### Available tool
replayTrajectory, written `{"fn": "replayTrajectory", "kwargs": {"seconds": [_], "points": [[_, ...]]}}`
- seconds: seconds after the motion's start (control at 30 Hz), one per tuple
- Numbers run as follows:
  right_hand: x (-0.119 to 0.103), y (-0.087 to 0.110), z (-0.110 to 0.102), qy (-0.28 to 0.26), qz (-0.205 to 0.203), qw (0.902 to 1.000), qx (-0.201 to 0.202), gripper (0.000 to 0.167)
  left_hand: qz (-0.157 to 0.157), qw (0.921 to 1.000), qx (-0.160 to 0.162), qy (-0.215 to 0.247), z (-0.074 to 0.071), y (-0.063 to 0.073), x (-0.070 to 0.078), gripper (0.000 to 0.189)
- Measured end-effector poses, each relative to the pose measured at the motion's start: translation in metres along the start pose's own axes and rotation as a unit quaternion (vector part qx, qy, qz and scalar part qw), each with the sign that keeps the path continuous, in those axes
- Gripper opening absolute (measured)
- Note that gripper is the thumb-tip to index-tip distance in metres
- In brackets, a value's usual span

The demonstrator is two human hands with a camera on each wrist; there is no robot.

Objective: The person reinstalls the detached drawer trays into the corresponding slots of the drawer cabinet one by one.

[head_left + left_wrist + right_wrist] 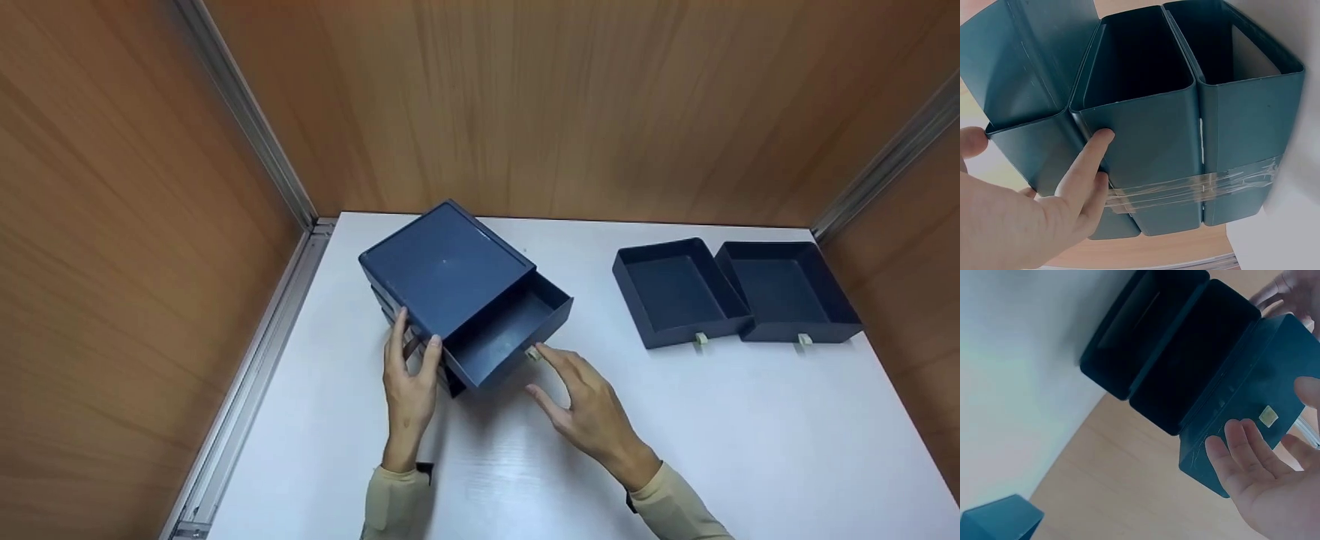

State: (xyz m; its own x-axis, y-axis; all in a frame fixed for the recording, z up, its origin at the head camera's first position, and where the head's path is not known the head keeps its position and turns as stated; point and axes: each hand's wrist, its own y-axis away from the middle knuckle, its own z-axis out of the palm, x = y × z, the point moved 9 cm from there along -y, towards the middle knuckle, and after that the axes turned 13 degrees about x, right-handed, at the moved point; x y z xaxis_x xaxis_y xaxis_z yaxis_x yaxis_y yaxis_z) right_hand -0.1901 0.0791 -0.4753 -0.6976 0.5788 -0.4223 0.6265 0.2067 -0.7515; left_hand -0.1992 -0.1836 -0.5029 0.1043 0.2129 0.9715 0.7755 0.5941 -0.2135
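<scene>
A dark blue drawer cabinet (446,262) of three stacked compartments stands angled on the table, its top drawer (553,322) pulled partly out. Below it the two lower slots gape, as the right wrist view shows at the middle slot (1196,360). My left hand (411,390) rests against the cabinet's near left side, fingers fairly straight and thumb at the upper edge. In front of the drawer is my right hand (592,409), fingers extended, index fingertip by the small pale pull tab (1268,416). Whether that fingertip touches the tab is unclear; the thumb is apart from it.
Two removed drawers, a left one (679,292) and a right one (787,289), sit side by side on the white table (750,435) at the right. Clear tape (1202,188) wraps the cabinet's side. Wooden panels (525,105) enclose the table at the back and sides.
</scene>
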Motion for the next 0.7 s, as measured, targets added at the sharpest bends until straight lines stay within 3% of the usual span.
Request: {"fn": "replayTrajectory", "kwargs": {"seconds": [0.27, 0.7], "points": [[0.002, 0.013, 0.005, 0.026, 0.012, 0.999, -0.034, 0.067, 0.006, 1.0, 0.001, 0.0, 0.0, -0.001, 0.001, 0.067], [-0.001, 0.009, 0.02, 0.03, 0.009, 0.9981, -0.054, 0.067, 0.005, 1.0, 0.002, -0.005, 0.0, -0.001, 0.0, 0.068]]}}
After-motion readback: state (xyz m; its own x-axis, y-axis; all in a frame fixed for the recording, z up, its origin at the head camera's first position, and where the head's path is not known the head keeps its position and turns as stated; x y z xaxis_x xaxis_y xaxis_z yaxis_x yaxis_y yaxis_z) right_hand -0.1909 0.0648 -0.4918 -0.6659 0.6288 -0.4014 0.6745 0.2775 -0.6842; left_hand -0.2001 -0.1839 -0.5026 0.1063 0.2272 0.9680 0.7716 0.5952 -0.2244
